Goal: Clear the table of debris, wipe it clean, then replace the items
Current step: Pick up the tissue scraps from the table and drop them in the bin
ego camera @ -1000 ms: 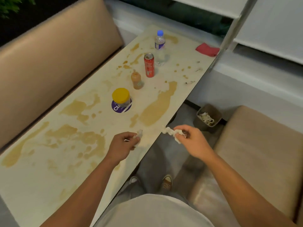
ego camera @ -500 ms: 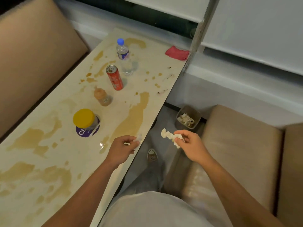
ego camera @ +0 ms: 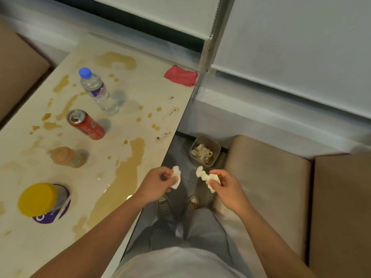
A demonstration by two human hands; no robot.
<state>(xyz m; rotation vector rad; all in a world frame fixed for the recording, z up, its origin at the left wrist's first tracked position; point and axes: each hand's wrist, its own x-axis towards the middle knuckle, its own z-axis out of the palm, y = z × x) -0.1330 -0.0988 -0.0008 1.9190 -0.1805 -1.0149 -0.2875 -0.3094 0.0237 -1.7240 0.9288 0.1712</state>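
- Far to the left of my left hand [ego camera: 160,180], the yellow-lidded jar with a purple label [ego camera: 43,201], the small brownish plastic bottle [ego camera: 67,157], the red drinks can [ego camera: 86,124] and the clear water bottle with a blue cap [ego camera: 96,91] stand on the pale stained tabletop [ego camera: 120,161]. If I swing back carelessly for more rubbish, my forearm could knock one into the brown spill.
- My left hand is curled, pinching a small white crumpled tissue scrap [ego camera: 176,176], just off the table edge and above the floor. The pinch looks light, so the scrap could drop by my shoes.
- My right hand [ego camera: 224,185] is curled round a longer white crumpled tissue wad [ego camera: 204,177], close beside the left hand.
- Ahead of both hands, on the floor, sits the small grey waste bin with paper in it [ego camera: 204,150]. It is narrow and looks partly full, so a toss from here may miss or bounce out.
- Far ahead, on the table's corner, lies the red folded cloth [ego camera: 180,75], not yet used; small crumbs remain near that edge.
- Compared with half a second ago, my left hand has left the tabletop edge and come over the floor beside my right, and my view has turned toward the bin.
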